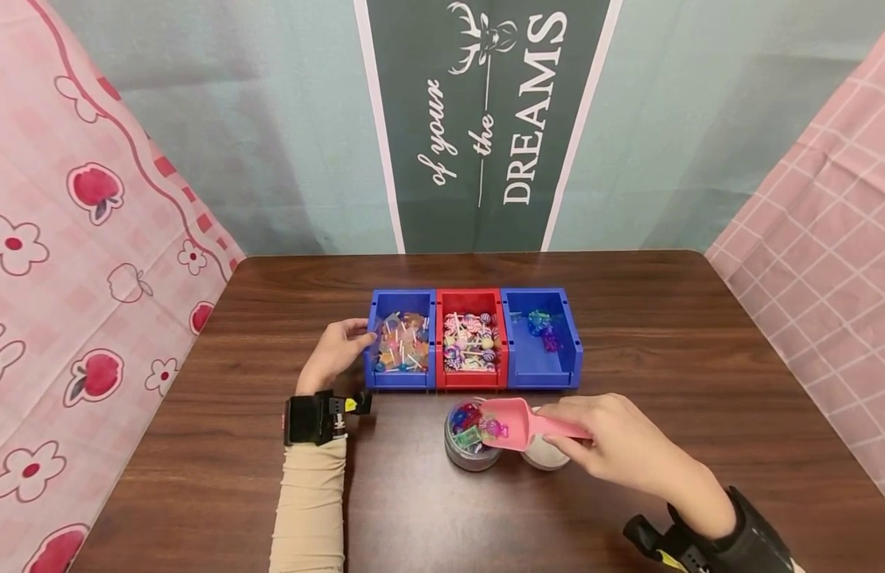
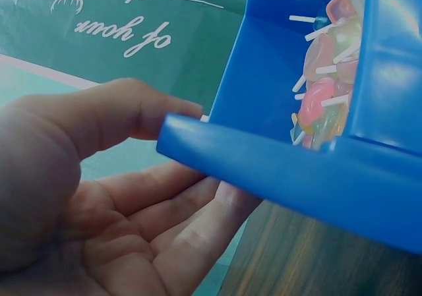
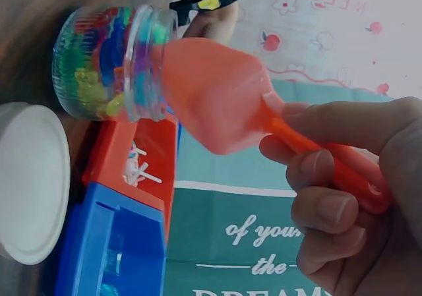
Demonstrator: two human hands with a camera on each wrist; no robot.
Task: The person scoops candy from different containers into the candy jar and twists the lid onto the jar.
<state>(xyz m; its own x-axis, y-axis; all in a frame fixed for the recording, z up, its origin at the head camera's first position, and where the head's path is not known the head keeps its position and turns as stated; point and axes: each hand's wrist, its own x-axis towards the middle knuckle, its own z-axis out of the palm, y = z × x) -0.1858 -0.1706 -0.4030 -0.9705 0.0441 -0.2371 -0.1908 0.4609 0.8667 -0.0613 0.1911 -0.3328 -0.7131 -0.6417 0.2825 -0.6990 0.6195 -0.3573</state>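
Note:
My right hand grips a pink scoop by its handle, fingers curled around it. The scoop's front edge reaches into the mouth of a clear jar, which holds colourful translucent pieces; a few pink ones show by the scoop's tip. At the left end of a row of bins, my left hand holds the side wall of a blue bin, thumb and fingers at its edge in the left wrist view. Small lollipop-like charms with white sticks lie inside that bin.
Joined to it are a red bin of striped lollipop charms and a second blue bin with several green, blue and purple pieces. Beside the jar lies a white round lid. Curtains surround the brown wooden table.

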